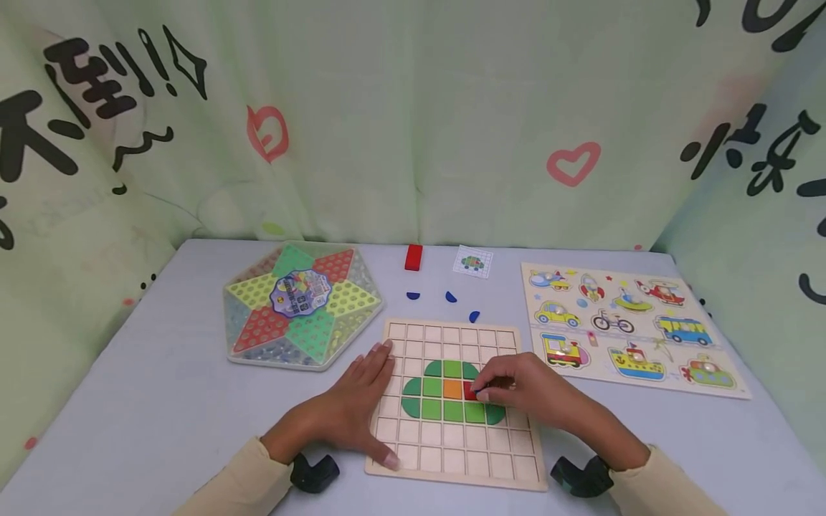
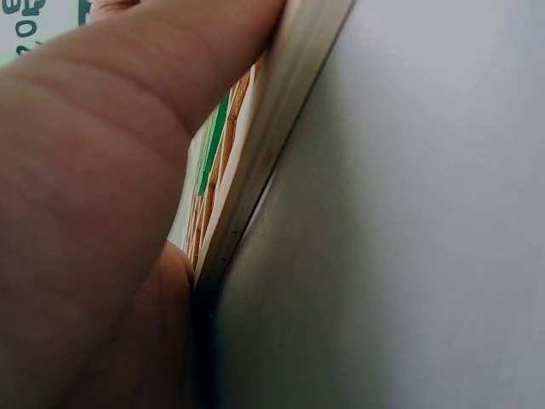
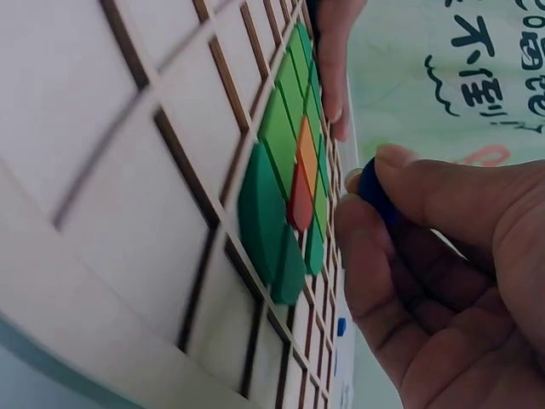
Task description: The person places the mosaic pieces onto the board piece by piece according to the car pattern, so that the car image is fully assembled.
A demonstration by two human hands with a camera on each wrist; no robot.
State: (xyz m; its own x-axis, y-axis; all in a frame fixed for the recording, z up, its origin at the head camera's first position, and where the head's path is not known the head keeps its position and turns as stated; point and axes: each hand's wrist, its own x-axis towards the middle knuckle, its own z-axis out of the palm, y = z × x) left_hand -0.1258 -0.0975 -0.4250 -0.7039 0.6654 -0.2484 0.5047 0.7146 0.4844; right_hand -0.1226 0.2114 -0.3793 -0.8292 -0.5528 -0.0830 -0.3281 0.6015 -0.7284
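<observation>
A wooden grid board (image 1: 413, 456) lies flat before me. On it, light and dark green tiles (image 1: 453, 411) form a rounded shape around an orange square tile (image 1: 453, 389) and a red tile (image 1: 470, 389). My left hand (image 1: 345, 408) rests along the board's left edge, fingers stretched out and thumb near the lower corner. Over the right part of the pattern, my right hand (image 1: 535, 390) pinches a small blue piece (image 3: 371, 189) between thumb and fingertips. In the right wrist view this piece is held above the board, its lower part hidden by the fingers.
Several blue half-round pieces (image 1: 450, 297) lie behind the board. Farther back are a red block (image 1: 414, 257) and a small pattern card (image 1: 473, 262). A hexagonal Chinese checkers set (image 1: 258, 292) sits at left, a vehicle puzzle board (image 1: 581, 344) at right. Printed curtains enclose the table.
</observation>
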